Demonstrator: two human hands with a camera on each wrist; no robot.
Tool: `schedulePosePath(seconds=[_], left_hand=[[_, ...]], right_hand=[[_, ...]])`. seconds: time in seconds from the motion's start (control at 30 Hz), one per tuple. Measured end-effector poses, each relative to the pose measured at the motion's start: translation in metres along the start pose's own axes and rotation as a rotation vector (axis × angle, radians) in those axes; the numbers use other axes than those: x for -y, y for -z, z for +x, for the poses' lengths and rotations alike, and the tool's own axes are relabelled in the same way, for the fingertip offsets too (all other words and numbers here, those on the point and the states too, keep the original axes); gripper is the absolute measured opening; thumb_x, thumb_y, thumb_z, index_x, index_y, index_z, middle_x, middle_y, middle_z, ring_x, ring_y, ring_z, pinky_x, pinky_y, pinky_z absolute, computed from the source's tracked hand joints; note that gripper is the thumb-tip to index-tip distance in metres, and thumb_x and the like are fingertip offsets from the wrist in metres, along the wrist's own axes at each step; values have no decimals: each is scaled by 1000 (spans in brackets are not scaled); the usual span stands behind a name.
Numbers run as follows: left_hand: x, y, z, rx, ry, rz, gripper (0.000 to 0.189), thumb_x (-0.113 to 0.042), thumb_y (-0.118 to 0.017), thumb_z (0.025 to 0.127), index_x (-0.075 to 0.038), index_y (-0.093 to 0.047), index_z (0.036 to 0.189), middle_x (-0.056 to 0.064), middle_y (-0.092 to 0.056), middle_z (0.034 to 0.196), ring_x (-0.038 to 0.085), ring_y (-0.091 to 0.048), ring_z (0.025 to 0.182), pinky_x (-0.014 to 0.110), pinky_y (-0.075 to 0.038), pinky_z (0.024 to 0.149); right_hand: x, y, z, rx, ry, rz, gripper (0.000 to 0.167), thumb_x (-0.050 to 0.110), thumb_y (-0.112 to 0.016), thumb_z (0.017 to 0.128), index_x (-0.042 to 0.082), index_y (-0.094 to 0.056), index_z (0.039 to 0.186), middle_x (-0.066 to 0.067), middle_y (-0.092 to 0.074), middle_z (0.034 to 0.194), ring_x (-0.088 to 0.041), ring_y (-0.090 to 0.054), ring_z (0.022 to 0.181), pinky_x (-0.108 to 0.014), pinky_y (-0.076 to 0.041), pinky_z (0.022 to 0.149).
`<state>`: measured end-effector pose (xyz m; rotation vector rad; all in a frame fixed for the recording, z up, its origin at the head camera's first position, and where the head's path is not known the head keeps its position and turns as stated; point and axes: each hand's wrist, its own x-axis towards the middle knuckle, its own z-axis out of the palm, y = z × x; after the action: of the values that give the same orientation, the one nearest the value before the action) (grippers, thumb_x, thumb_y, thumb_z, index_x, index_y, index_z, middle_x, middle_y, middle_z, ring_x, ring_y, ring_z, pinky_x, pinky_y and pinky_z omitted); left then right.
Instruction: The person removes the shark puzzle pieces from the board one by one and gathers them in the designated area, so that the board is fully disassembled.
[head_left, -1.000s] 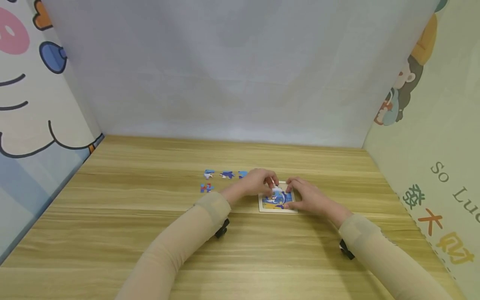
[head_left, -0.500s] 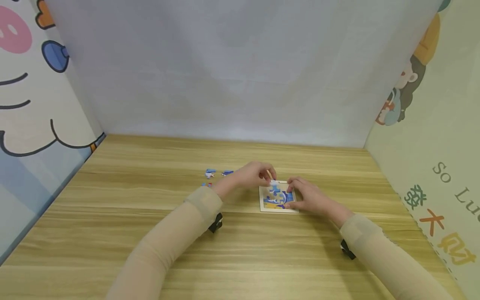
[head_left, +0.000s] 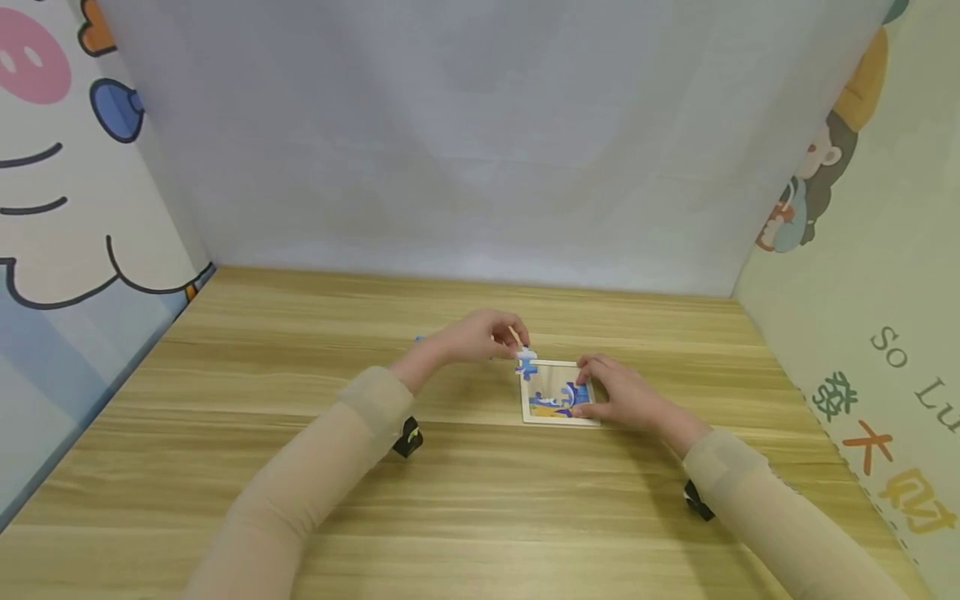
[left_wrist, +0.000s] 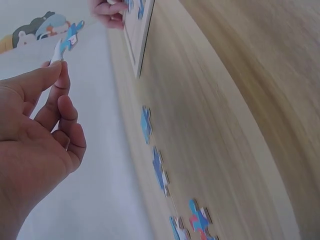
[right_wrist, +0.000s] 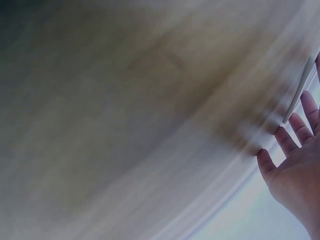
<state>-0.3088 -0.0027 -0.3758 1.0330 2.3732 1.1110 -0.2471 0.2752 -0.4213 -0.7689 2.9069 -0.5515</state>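
My left hand (head_left: 480, 336) pinches a blue-and-white jigsaw piece (head_left: 527, 365) between thumb and index finger. It hangs over the top left corner of a pale-rimmed puzzle board (head_left: 558, 421); I cannot tell whether it is one piece or two joined. Blue and yellow pieces (head_left: 553, 405) lie along the board's lower part, with bare wood-coloured backing above them. At the board's right side my right hand (head_left: 618, 396) holds the rim, thumb low and index finger high. The right wrist view catches only its spread fingers (right_wrist: 295, 135) beside the board's edge.
In the left wrist view, several loose jigsaw pieces lie on the table: a blue one (left_wrist: 145, 124), a dark blue one (left_wrist: 159, 170) and a red-and-blue one (left_wrist: 201, 220). My left arm mostly hides them from above. A pale curtain (head_left: 465, 167) stands behind the table (head_left: 480, 517).
My left hand has moved up and left off the board, carrying the blue-and-white piece out of its upper area. The right hand stays on the board's right side.
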Motion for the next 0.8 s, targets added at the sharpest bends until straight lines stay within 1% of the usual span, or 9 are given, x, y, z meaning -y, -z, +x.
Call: schedulePosePath(seconds=[0.1, 0.23, 0.37, 0.5, 0.57, 0.7, 0.8], left_hand=[[3, 6, -7, 1, 10, -12, 14, -7, -61, 90, -9, -63, 105, 3, -65, 91, 14, -58, 84, 23, -46, 68], [8, 13, -17, -11, 30, -17, 15, -7, -60, 91, -9, -63, 106, 4, -65, 92, 15, -58, 87, 25, -46, 74], [17, 16, -26, -21, 53, -37, 15, -4, -61, 90, -7, -64, 105, 5, -65, 94, 16, -59, 88, 27, -47, 79], [28, 16, -35, -14, 82, -61, 17, -3, -62, 89, -4, -64, 106, 6, -65, 94, 16, -59, 88, 27, -48, 80], [34, 17, -39, -15, 101, -71, 18, -3, -62, 89, -4, -64, 107, 5, -64, 93, 16, -58, 87, 27, -48, 79], [47, 18, -46, -14, 118, -67, 19, -3, -63, 88, -3, -64, 107, 6, -64, 90, 16, -56, 83, 27, -47, 75], [54, 21, -50, -11, 137, -39, 19, -3, -63, 88, -4, -63, 107, 6, -64, 89, 16, -57, 81, 26, -47, 73]], right_hand=[[-2, -1, 1, 4, 2, -1, 43, 42, -73, 79, 12, -57, 105, -14, -46, 137, -37, -40, 129, -56, -30, 106], [-4, -1, 1, 5, 9, -13, 44, 44, -72, 79, 13, -56, 106, -14, -46, 138, -38, -40, 130, -57, -30, 105], [-4, -1, 1, 9, 5, -11, 45, 45, -72, 79, 13, -57, 106, -13, -46, 138, -38, -40, 129, -59, -30, 104], [-4, -2, 0, 11, 3, -10, 45, 45, -72, 78, 13, -57, 107, -13, -46, 138, -38, -40, 129, -59, -30, 104], [-4, -2, 0, 10, 5, -9, 45, 44, -73, 79, 13, -57, 107, -14, -46, 138, -38, -40, 129, -60, -30, 103], [-3, -2, 0, 11, 3, -7, 44, 44, -72, 79, 13, -57, 107, -14, -45, 138, -38, -40, 130, -60, -29, 104], [-4, -2, 0, 13, -2, -10, 45, 45, -72, 79, 14, -57, 107, -13, -45, 138, -38, -39, 130, -60, -29, 104]])
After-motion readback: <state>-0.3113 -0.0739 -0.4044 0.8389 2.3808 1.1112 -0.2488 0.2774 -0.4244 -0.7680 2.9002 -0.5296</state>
